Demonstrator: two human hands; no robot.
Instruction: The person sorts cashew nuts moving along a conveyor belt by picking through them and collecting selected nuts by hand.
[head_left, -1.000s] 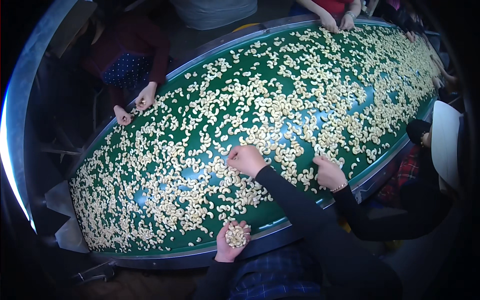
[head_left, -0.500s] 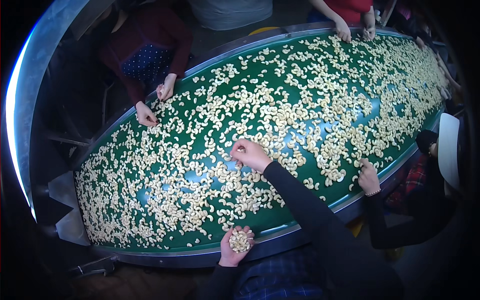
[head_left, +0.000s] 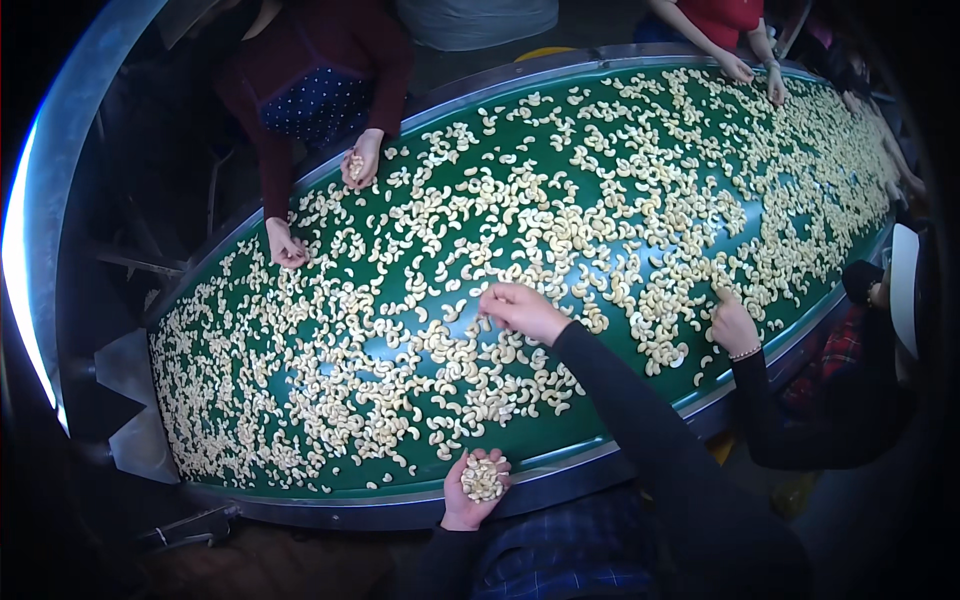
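Cashew nuts [head_left: 545, 230] are scattered thickly across a green belt [head_left: 660, 392]. My left hand [head_left: 470, 497], palm up at the near edge, is cupped round a heap of cashew nuts [head_left: 482, 480]. Out over the middle of the belt reaches my right hand [head_left: 520, 309], its thumb and fingers pinched together low above the nuts. Whatever lies between those fingertips is too small and too hidden to make out.
A metal rim [head_left: 380, 512] borders the belt. Across it, a person in a dark red sleeve [head_left: 278, 175] picks among the nuts, with another in red [head_left: 715, 22] farther right. Close on my right, a co-worker's hand [head_left: 735, 327] reaches over the belt. Angled metal plates [head_left: 140, 400] stand at the left end.
My right hand has shifted slightly right and stays pinched. My left hand keeps its place with the nuts. Hands of the people opposite and of the co-worker on my right have moved.
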